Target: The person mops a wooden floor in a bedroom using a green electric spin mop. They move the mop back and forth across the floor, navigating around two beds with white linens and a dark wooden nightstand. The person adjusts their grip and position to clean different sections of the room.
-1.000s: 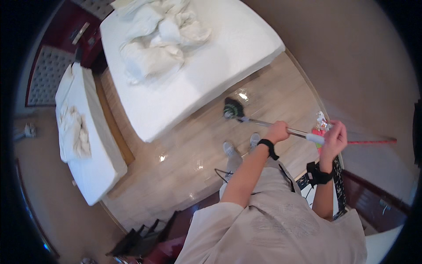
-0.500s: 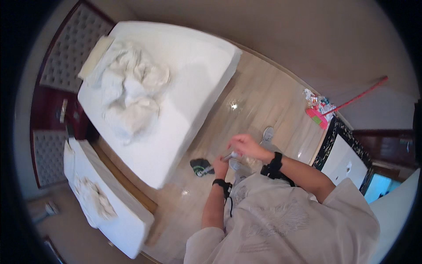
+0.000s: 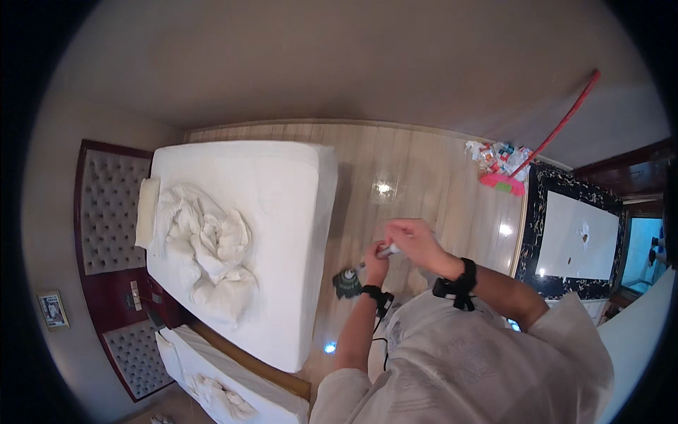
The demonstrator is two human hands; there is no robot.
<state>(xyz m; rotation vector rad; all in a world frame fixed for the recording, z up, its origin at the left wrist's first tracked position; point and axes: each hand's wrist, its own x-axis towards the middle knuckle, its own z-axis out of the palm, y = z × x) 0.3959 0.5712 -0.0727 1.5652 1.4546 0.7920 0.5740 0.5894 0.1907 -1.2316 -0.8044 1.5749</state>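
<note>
A mop with a dark grey-green head [image 3: 347, 283] stands on the floor before me, its grey handle [image 3: 385, 251] rising toward me. My left hand [image 3: 376, 264] is wrapped round the handle. Close above it, my right hand [image 3: 418, 244] is curled over the handle's upper end; the palm side is partly hidden. Each wrist wears a black strap with a small device. My feet are mostly out of sight behind my shirt and arms.
A large white bed [image 3: 282, 205] with rumpled bedding [image 3: 212, 230] lies left, a second bed [image 3: 272, 399] nearer. A pink broom [image 3: 503, 184] with a red handle leans at the far wall by a litter pile [image 3: 500, 157]. A black-bordered white panel [image 3: 575, 237] is at right.
The view has swung round, so beds and broom sit differently. My right hand's fingers, stretched out before, are now bent in by the handle's end. My left hand keeps hold of the mop.
</note>
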